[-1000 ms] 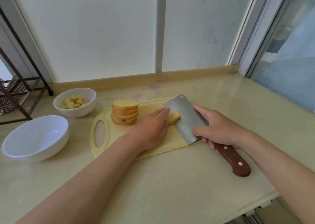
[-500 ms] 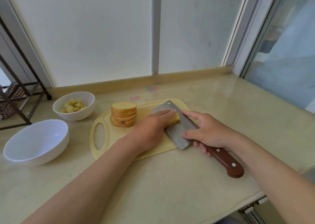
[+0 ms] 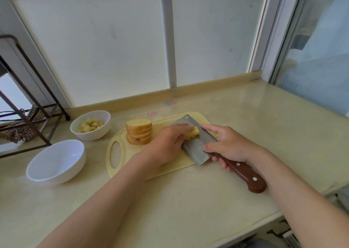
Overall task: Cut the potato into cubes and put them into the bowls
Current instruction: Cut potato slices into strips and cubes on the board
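Note:
On the pale yellow cutting board (image 3: 120, 164) stands a stack of potato slices (image 3: 139, 131). To its right my left hand (image 3: 168, 144) presses down on cut potato pieces (image 3: 193, 132). My right hand (image 3: 230, 144) grips the cleaver (image 3: 198, 149) by its brown wooden handle, with the blade tilted against the pieces on their right side. A small white bowl (image 3: 90, 124) at the back left holds potato cubes. A larger white bowl (image 3: 56, 161) nearer to me on the left has nothing in it.
A dark metal rack (image 3: 28, 119) stands at the far left on the counter. The beige counter (image 3: 188, 206) ends in a front edge at the lower right. A window sill and frosted panes run along the back.
The cleaver has tilted and slid left against the potato pieces, closer to my left hand's fingers. My left hand stays on the pieces.

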Motion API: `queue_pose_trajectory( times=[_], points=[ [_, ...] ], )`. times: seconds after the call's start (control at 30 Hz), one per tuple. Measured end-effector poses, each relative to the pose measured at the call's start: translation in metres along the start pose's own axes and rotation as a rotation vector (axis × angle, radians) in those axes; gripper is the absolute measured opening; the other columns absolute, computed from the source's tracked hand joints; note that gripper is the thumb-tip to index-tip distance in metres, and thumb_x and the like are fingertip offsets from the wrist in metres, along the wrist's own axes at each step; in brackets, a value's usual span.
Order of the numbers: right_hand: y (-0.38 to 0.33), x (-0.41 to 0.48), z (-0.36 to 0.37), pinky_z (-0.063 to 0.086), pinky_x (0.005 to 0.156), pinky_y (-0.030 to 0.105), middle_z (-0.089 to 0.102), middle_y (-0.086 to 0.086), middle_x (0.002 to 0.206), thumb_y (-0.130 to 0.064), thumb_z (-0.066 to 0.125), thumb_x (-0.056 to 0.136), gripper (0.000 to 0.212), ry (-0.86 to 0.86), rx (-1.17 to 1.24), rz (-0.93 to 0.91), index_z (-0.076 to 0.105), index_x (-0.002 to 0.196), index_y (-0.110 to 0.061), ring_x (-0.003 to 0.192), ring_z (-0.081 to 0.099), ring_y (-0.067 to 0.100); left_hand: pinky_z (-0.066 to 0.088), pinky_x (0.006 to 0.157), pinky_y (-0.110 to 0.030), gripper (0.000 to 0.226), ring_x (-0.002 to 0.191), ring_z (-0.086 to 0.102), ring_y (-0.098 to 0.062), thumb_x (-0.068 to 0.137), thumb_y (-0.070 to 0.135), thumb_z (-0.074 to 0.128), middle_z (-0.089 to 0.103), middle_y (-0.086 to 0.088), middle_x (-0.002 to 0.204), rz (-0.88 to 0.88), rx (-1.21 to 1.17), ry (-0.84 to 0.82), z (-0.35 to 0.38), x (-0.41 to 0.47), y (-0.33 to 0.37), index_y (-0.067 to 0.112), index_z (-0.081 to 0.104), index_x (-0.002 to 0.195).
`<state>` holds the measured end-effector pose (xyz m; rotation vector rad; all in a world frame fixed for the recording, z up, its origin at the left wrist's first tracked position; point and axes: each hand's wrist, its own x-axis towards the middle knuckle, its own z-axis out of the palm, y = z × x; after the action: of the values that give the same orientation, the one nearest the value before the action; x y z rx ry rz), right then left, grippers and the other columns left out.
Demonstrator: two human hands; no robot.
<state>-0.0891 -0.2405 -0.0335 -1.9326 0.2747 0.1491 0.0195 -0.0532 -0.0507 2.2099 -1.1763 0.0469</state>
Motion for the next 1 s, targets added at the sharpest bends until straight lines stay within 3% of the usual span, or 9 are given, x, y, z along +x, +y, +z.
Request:
queue_pose_trajectory(
  times=[0.07, 0.17, 0.23, 0.3, 0.4, 0.57, 0.67, 0.87, 1.0],
  points=[
    [0.0, 0.001, -0.002, 0.044, 0.039, 0.027, 0.059, 0.006, 0.06, -0.011, 0.069, 0.095, 0.078, -0.01, 0.016, -0.007, 0.033, 0.16, -0.035, 0.041, 0.052, 0.02, 0.024, 0.102, -0.003, 0.04, 0.132, 0.044, -0.009, 0.098, 0.004, 0.046, 0.054, 0.004, 0.139, -0.077, -0.084, -0.001, -0.002, 0.001, 0.004, 0.018, 0.059, 0.133],
    [0.0, 0.001, -0.005, 0.044, 0.038, 0.026, 0.059, 0.005, 0.059, -0.01, 0.068, 0.096, 0.074, -0.022, 0.051, -0.014, 0.036, 0.157, -0.035, 0.04, 0.051, 0.02, 0.031, 0.108, -0.015, 0.046, 0.129, 0.046, -0.003, 0.098, -0.003, 0.037, 0.056, 0.007, 0.136, -0.259, -0.433, 0.027, -0.012, 0.001, 0.008, 0.016, 0.056, 0.134],
    [0.001, 0.003, -0.007, 0.044, 0.038, 0.026, 0.059, 0.003, 0.057, -0.01, 0.067, 0.096, 0.071, -0.024, 0.073, -0.019, 0.039, 0.156, -0.035, 0.04, 0.051, 0.019, 0.037, 0.109, -0.024, 0.054, 0.126, 0.051, -0.004, 0.09, -0.011, 0.034, 0.06, 0.004, 0.132, -0.336, -0.632, 0.101, -0.019, 0.001, 0.005, 0.015, 0.057, 0.132],
    [0.002, 0.004, -0.008, 0.044, 0.039, 0.026, 0.06, 0.002, 0.057, -0.011, 0.067, 0.096, 0.071, -0.023, 0.089, -0.022, 0.039, 0.157, -0.034, 0.04, 0.052, 0.019, 0.041, 0.108, -0.028, 0.056, 0.121, 0.057, -0.005, 0.086, -0.014, 0.035, 0.066, 0.003, 0.125, -0.394, -0.675, 0.206, -0.027, 0.0, 0.002, 0.017, 0.062, 0.124],
    [0.003, 0.004, -0.008, 0.044, 0.04, 0.026, 0.061, 0.004, 0.058, -0.012, 0.067, 0.096, 0.07, -0.014, 0.122, -0.025, 0.039, 0.156, -0.035, 0.04, 0.051, 0.021, 0.046, 0.104, -0.027, 0.047, 0.112, 0.063, -0.005, 0.088, -0.014, 0.041, 0.07, 0.002, 0.115, -0.415, -0.561, 0.31, -0.035, -0.007, 0.002, 0.012, 0.068, 0.116],
    [0.004, 0.002, -0.01, 0.045, 0.039, 0.026, 0.062, 0.006, 0.057, -0.013, 0.065, 0.097, 0.067, -0.017, 0.154, -0.028, 0.041, 0.155, -0.036, 0.041, 0.052, 0.021, 0.05, 0.095, -0.019, 0.041, 0.103, 0.065, -0.003, 0.09, -0.01, 0.042, 0.07, 0.002, 0.106, -0.38, -0.274, 0.28, -0.037, -0.03, 0.005, 0.013, 0.069, 0.111],
    [0.001, 0.0, -0.011, 0.045, 0.039, 0.026, 0.062, 0.006, 0.057, -0.011, 0.064, 0.098, 0.065, -0.02, 0.169, -0.026, 0.042, 0.154, -0.036, 0.041, 0.052, 0.021, 0.05, 0.081, -0.009, 0.037, 0.101, 0.064, -0.001, 0.092, -0.004, 0.045, 0.07, 0.006, 0.105, -0.38, -0.208, 0.269, -0.042, -0.041, 0.013, 0.019, 0.068, 0.109],
    [-0.014, -0.013, -0.006, 0.043, 0.039, 0.025, 0.061, 0.009, 0.059, -0.004, 0.061, 0.095, 0.07, 0.032, 0.177, -0.04, 0.041, 0.156, -0.032, 0.039, 0.051, 0.019, 0.048, 0.087, -0.01, 0.028, 0.098, 0.064, -0.005, 0.093, 0.003, 0.053, 0.068, 0.007, 0.107, -0.201, -0.038, 0.299, -0.078, -0.041, 0.034, 0.015, 0.069, 0.113],
    [-0.053, -0.023, 0.005, 0.041, 0.039, 0.024, 0.06, 0.008, 0.059, -0.003, 0.059, 0.095, 0.067, 0.022, 0.197, -0.089, 0.043, 0.154, -0.03, 0.04, 0.049, 0.018, 0.051, 0.09, -0.018, 0.025, 0.098, 0.065, -0.01, 0.094, 0.005, 0.056, 0.069, 0.004, 0.106, -0.112, 0.056, 0.391, -0.12, -0.037, 0.037, 0.013, 0.068, 0.115]
  ],
)
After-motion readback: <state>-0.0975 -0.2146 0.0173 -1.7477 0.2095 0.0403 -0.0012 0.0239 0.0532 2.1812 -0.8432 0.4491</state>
